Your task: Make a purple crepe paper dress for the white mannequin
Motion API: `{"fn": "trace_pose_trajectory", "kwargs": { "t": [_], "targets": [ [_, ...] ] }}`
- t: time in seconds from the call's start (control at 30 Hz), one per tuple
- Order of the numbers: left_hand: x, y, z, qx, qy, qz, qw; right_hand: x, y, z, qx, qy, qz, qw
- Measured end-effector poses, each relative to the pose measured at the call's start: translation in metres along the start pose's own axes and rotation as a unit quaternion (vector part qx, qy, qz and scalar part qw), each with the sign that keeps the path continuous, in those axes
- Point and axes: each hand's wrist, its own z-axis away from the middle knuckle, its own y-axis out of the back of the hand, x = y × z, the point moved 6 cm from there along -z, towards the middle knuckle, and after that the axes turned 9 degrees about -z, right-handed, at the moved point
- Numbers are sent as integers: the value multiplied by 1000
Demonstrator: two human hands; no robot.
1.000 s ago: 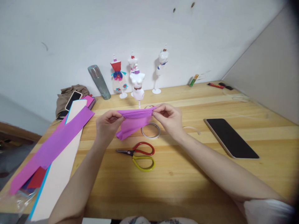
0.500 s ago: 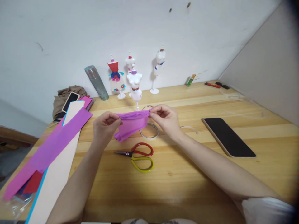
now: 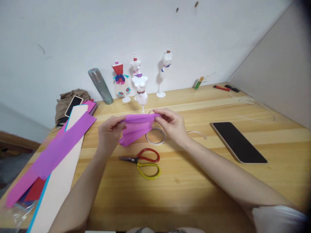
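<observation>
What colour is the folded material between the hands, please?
The folded material is pinkish purple, clearest in the head view.

Large dark-screened phone (image 3: 239, 142) lying flat, right side; grey bottle (image 3: 102, 87) near wall (image 3: 73, 35); second phone (image 3: 74, 106) on brown cloth (image 3: 61, 108).

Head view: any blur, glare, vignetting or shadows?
Head view: right edge dark and smeared; soft shadow on the wooden table along the right forearm; shadow on the wall left of the rightmost mannequin; no obvious glare on the large smartphone; folds in the purple sheet readable.

No legible text or numbers anywhere
</observation>
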Motion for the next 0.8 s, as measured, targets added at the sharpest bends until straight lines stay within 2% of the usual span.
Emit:
{"fn": "trace_pose_trajectory", "kwargs": {
  "t": [0.17,0.27,0.53,0.8],
  "targets": [
    [9,0,1,3,-72,-63,995,2,0,2,-6,15,38,999],
    [13,-2,3,1,-86,-88,992,6,2,2,9,15,45,999],
    [4,-6,5,4,1,-74,997,8,1,1,19,-5,49,999],
    [-1,-6,6,20,65,-65,996,8,-1,3,-1,20,63,998]
  ]
}}
